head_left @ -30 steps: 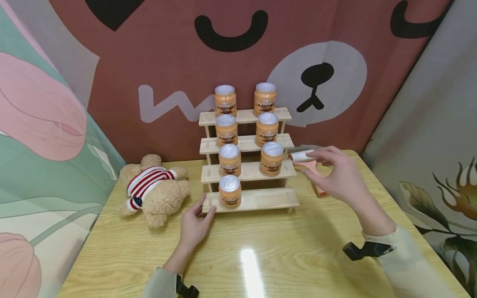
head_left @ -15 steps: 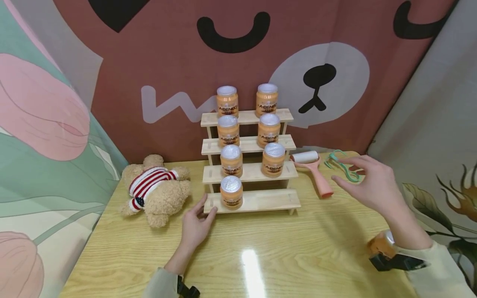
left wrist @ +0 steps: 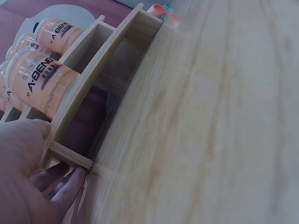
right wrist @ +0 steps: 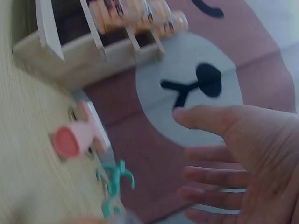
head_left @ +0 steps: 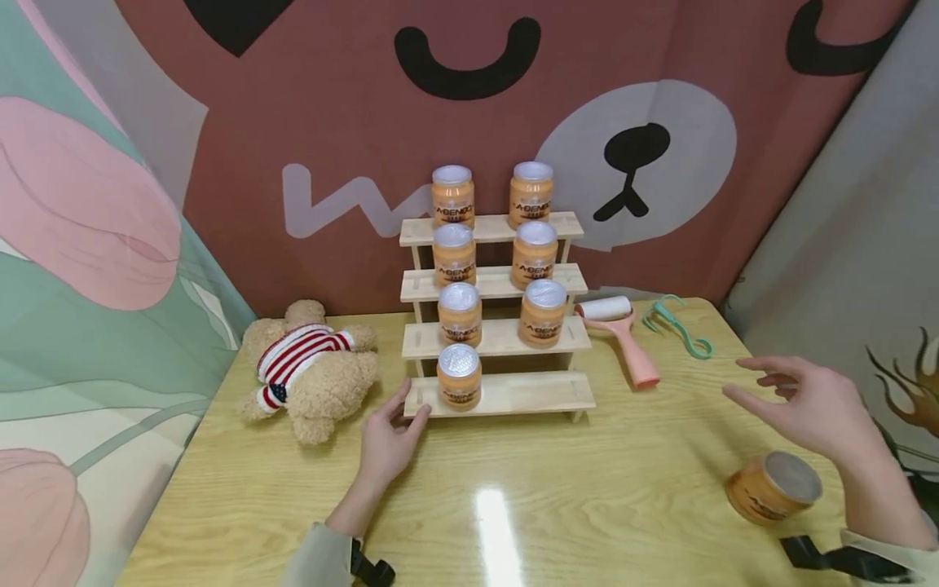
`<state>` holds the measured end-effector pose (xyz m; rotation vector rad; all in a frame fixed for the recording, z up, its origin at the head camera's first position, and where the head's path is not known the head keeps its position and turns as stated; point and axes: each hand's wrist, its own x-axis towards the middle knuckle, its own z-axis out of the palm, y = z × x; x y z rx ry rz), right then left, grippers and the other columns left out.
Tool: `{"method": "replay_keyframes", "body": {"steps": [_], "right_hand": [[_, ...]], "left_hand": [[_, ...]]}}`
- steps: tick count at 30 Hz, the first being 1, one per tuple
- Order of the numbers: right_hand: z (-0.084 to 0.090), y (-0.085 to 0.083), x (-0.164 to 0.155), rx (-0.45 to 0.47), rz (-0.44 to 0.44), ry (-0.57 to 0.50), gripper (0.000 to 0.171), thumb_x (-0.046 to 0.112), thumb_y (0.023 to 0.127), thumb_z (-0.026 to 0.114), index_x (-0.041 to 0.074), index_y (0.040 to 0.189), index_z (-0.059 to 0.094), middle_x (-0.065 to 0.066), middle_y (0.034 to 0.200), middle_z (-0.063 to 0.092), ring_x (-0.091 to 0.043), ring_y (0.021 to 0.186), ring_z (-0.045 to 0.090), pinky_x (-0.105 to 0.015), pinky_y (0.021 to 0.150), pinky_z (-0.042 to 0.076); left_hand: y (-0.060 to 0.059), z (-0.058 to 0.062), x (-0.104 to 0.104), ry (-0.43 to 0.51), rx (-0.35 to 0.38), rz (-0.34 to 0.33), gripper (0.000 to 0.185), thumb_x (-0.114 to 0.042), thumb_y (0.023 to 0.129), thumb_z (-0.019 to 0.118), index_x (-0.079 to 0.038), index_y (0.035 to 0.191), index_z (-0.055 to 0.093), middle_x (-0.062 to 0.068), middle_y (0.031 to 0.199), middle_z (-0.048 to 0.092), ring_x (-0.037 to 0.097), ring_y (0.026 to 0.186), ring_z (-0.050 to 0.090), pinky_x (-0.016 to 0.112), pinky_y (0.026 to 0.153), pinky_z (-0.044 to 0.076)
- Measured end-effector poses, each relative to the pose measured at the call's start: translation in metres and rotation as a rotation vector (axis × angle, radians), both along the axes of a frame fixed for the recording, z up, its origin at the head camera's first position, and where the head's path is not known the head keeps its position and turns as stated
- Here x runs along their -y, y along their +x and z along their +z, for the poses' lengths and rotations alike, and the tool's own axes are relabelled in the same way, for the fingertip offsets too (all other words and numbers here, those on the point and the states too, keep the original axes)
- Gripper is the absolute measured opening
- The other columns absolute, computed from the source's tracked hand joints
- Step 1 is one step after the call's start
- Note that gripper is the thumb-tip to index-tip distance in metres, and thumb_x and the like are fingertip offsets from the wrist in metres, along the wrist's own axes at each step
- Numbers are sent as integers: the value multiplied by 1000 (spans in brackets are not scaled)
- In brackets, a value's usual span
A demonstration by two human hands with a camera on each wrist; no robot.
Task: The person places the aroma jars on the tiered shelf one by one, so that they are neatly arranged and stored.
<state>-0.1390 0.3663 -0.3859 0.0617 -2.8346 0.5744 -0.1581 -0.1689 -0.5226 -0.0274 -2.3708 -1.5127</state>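
A stepped wooden display rack (head_left: 506,394) carries several orange jars with silvery lids, two on each upper step and a single jar (head_left: 459,377) at the left of the lowest. My left hand (head_left: 386,440) grips the left end of that lowest step; in the left wrist view the thumb lies on top and the fingers reach round the end support (left wrist: 70,155). At the right, my right hand (head_left: 814,403) is held over the table with thumb and fingers spread, holding nothing. Just below it in the head view, another orange jar (head_left: 766,489) stands on the table.
A teddy bear (head_left: 323,383) in a striped sweater lies left of the rack. To the right are a pink-handled lint roller (head_left: 632,350) and a green double-ended hook (head_left: 678,326). A bear-print curtain (head_left: 337,122) hangs behind the wood-grain table (head_left: 411,522).
My right hand has moved right and toward me, from beside the lint roller to near the loose jar, bringing roller, hook and jar into view. The left hand stays on the rack.
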Motion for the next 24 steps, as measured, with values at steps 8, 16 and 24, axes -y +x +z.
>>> {"method": "replay_keyframes", "body": {"steps": [8,16,24], "right_hand": [[-16,14,-29,203,91,24,62,47,90,85,7,135,71,-32,138,64,-45,104,73,-42,70,62],[-29,22,-57,452,345,-7,55,31,96,81,5,142,65,1,140,69,-26,105,74,-30,70,57],[-40,26,-66,478,531,-152,35,8,90,82,8,123,71,23,113,65,5,80,54,-21,61,45]], "left_hand": [[0,1,0,2,13,-2,59,-17,96,82,-2,149,60,24,144,65,36,112,77,30,81,66],[0,0,-1,10,9,-6,59,-16,95,82,-1,149,60,24,142,66,35,112,78,29,81,66],[0,-1,-1,-1,-11,5,59,-16,95,82,0,148,61,26,138,68,36,108,79,29,79,66]]}}
